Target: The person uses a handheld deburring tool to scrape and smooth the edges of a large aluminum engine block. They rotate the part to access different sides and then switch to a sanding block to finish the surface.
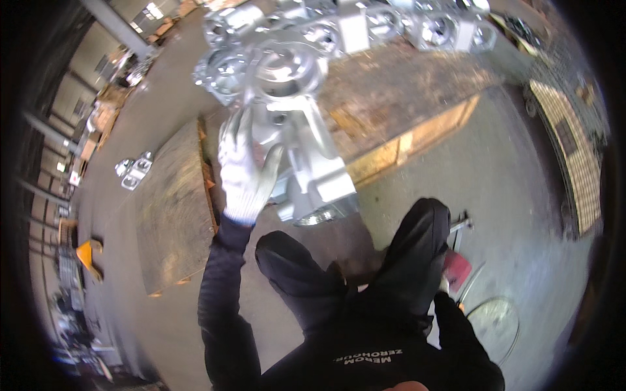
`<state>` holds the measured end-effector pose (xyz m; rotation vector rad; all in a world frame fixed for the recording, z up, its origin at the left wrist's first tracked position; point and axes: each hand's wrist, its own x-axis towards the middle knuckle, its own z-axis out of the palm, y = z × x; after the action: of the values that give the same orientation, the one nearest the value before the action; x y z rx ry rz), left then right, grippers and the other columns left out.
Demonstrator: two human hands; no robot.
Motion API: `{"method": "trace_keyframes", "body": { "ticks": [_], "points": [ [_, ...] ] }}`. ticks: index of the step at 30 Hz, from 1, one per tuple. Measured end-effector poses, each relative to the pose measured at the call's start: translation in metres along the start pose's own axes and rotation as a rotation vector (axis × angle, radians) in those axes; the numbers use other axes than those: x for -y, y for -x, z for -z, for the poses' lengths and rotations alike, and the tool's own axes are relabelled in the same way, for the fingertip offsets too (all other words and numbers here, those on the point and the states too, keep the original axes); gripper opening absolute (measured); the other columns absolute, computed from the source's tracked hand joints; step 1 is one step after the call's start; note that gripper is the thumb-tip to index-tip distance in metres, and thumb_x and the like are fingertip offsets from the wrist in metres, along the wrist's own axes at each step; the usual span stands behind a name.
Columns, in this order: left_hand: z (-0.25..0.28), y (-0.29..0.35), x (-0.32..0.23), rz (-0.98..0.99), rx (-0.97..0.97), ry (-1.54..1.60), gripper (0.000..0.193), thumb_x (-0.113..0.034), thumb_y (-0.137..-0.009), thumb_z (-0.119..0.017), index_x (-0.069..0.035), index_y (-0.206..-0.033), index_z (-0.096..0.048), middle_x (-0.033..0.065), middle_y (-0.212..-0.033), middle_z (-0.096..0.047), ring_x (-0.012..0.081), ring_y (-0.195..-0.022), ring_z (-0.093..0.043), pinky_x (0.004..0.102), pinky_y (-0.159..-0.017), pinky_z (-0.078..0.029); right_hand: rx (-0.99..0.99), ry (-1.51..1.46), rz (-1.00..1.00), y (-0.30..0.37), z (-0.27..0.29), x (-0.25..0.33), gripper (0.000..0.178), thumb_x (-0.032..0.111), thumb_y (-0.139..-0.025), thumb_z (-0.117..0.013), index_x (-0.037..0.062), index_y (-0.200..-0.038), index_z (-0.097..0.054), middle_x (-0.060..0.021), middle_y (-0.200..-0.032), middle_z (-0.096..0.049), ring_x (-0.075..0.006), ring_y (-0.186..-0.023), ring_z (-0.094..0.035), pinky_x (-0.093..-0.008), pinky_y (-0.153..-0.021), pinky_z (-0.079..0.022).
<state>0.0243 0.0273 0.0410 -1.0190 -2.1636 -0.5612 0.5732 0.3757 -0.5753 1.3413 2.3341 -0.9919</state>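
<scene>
My left hand, in a white knit glove, lies with fingers stretched out along the side of a large silvery metal casting. Its thumb is spread away from the fingers. The casting has a round bored opening at its far end, and its near end juts over the edge of the wooden platform toward my knees. Low at the right, beside my right leg, my gloved right hand is at a red tool, seemingly gripping it. My leg and sleeve hide most of that hand, and the tool's exact kind does not show.
Several similar castings crowd the far part of the wooden platform. A second wooden platform stands at left, with a small casting on the floor beyond. A cable loops at lower right; a mesh-sided cart stands far right.
</scene>
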Motion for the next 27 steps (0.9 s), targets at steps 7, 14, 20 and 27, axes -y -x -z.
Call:
{"method": "trace_keyframes", "body": {
  "ticks": [7,14,20,27],
  "points": [
    [0.013,0.050,-0.089,-0.323,0.190,-0.027,0.077,-0.053,-0.098,-0.073,-0.006,-0.155,-0.051,0.0203,-0.155,-0.053,0.0477,-0.146,-0.046,0.0634,-0.120,-0.038,0.056,-0.113,-0.286,0.071,0.046,0.083,0.056,0.042,-0.087,-0.079,0.0058,-0.129,-0.068,-0.0234,-0.128,-0.073,-0.0395,-0.126,-0.068,-0.0484,-0.105,-0.055],
    [-0.026,0.045,-0.069,-0.410,0.179,-0.113,0.081,-0.060,-0.092,-0.077,-0.002,-0.146,-0.059,0.0187,-0.150,-0.056,0.0460,-0.141,-0.053,0.0615,-0.119,-0.043,0.085,-0.224,-0.388,0.092,0.057,0.116,0.048,0.027,-0.079,-0.087,0.0116,-0.123,-0.076,-0.0161,-0.119,-0.079,-0.0330,-0.115,-0.074,-0.0435,-0.100,-0.058],
    [-0.027,0.037,-0.075,-0.458,0.190,-0.263,0.080,-0.065,-0.097,-0.069,-0.002,-0.147,-0.060,0.0173,-0.148,-0.059,0.0406,-0.143,-0.053,0.0640,-0.121,-0.040,0.143,-0.221,-0.345,0.081,0.027,0.096,0.047,0.028,-0.078,-0.091,0.0144,-0.121,-0.079,-0.0120,-0.107,-0.081,-0.0297,-0.102,-0.077,-0.0418,-0.092,-0.059],
    [-0.080,0.001,-0.125,-0.378,0.141,-0.161,0.076,-0.057,-0.100,-0.070,-0.002,-0.151,-0.057,0.0160,-0.149,-0.058,0.0408,-0.143,-0.054,0.0604,-0.121,-0.043,0.066,-0.205,-0.533,0.039,-0.034,0.037,0.053,0.041,-0.084,-0.087,0.0113,-0.126,-0.077,-0.0124,-0.127,-0.077,-0.0282,-0.120,-0.072,-0.0379,-0.103,-0.055]
  ]
}}
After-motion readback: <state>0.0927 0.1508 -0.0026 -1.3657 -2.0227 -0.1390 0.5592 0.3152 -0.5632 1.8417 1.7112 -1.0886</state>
